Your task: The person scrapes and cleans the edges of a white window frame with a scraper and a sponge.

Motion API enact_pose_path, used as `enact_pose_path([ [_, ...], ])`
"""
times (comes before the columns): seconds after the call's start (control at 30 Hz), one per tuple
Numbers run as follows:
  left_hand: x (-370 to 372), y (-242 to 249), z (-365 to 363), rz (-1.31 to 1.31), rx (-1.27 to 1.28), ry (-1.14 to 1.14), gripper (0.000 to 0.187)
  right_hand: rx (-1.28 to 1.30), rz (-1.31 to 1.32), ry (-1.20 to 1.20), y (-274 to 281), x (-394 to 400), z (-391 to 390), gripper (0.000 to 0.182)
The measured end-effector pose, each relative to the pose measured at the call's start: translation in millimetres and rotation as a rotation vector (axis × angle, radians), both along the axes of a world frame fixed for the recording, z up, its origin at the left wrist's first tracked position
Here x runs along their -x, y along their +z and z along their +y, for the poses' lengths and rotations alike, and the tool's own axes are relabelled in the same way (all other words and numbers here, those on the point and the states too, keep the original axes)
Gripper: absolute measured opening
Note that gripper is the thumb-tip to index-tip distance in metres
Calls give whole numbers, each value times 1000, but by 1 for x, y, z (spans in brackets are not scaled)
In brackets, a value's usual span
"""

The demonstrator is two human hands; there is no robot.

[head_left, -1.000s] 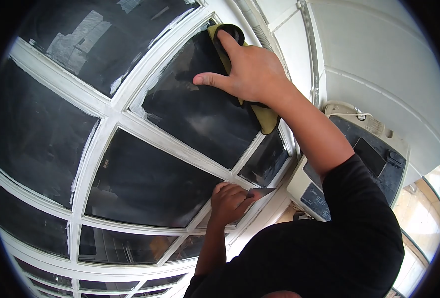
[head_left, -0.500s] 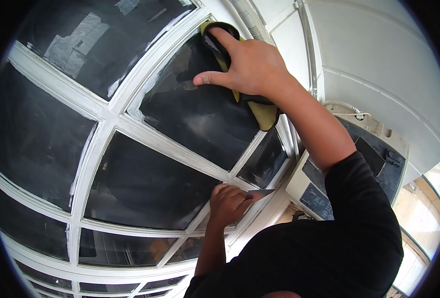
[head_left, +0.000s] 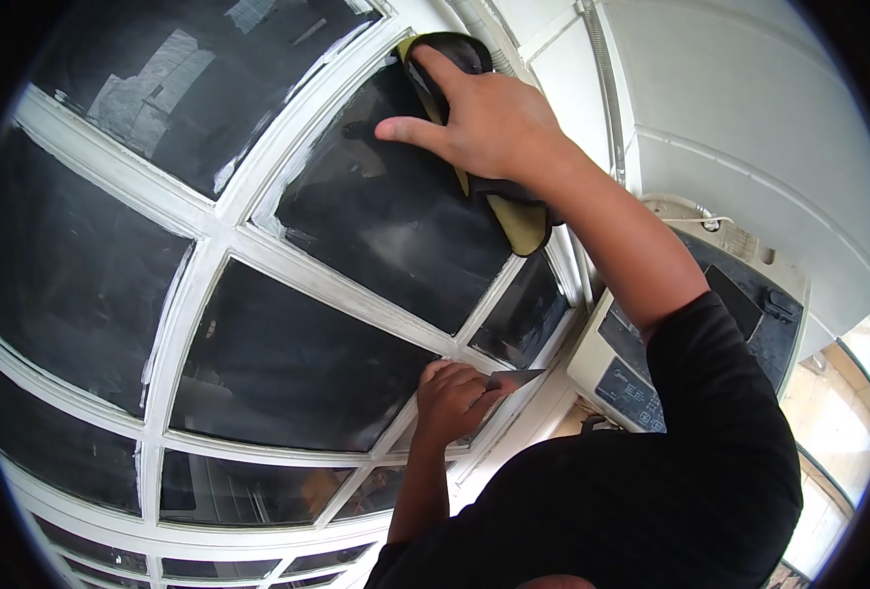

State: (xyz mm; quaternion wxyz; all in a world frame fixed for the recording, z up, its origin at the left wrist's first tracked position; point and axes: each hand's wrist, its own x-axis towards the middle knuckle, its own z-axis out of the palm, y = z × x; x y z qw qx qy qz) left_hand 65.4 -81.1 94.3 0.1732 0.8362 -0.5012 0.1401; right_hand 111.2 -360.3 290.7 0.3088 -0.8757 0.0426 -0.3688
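Observation:
A yellow and black cloth lies against the upper right windowpane, bunched along its frame. My right hand presses on it, with the index finger on its black part and the thumb stretched out over the dark glass. Lower down, my left hand is closed around a scraper with a flat grey blade that points right. The knuckles of that hand rest by the white window bars. The cloth's far side and the scraper's handle are mostly hidden by the hands.
White-framed panes with whitish smears along their edges fill the left side. Pale patches show on the upper left pane. A washing machine stands to the right, below a grey corrugated hose on the white wall.
My right hand has shifted slightly up and left, with its thumb raised. The black part of the cloth has spread a little to the right. My left hand has hardly moved.

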Motion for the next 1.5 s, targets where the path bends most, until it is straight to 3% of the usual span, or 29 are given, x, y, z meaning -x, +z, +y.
enact_pose_path([
  [0.13,-1,-1,0,-11,-5,14,30,199,-4,49,2,10,-3,106],
  [0.33,1,1,-1,-8,-32,19,31,192,-77,-55,-7,-1,-3,110],
  [0.47,-1,-3,0,-23,-9,0,30,175,100,73,4,13,-1,109],
  [0.57,0,-1,0,-14,-18,21,30,87,39,84,-7,5,11,109],
  [0.63,1,1,-1,-11,-3,26,30,185,-262,26,-20,-4,19,109],
  [0.67,1,1,-1,-5,4,22,30,189,-264,34,-23,-6,15,109],
  [0.77,1,-1,-1,-21,27,12,29,5,108,79,-4,7,2,113],
  [0.9,0,1,-2,-5,2,14,29,216,2,89,-17,8,14,113],
  [0.93,0,1,-3,-11,12,11,29,214,2,88,-13,6,12,113],
  [1.0,3,1,0,-8,17,8,29,-24,95,51,-4,2,6,114],
  [1.13,-1,-1,-1,-14,16,9,29,192,7,71,-9,11,12,108],
  [1.2,-1,-2,0,-11,20,6,28,0,21,20,-5,2,7,107],
  [1.37,-1,-3,0,2,13,17,28,202,-68,106,-14,8,13,102],
  [1.5,0,-1,-1,-12,4,13,28,54,-2,32,-8,3,9,102],
])
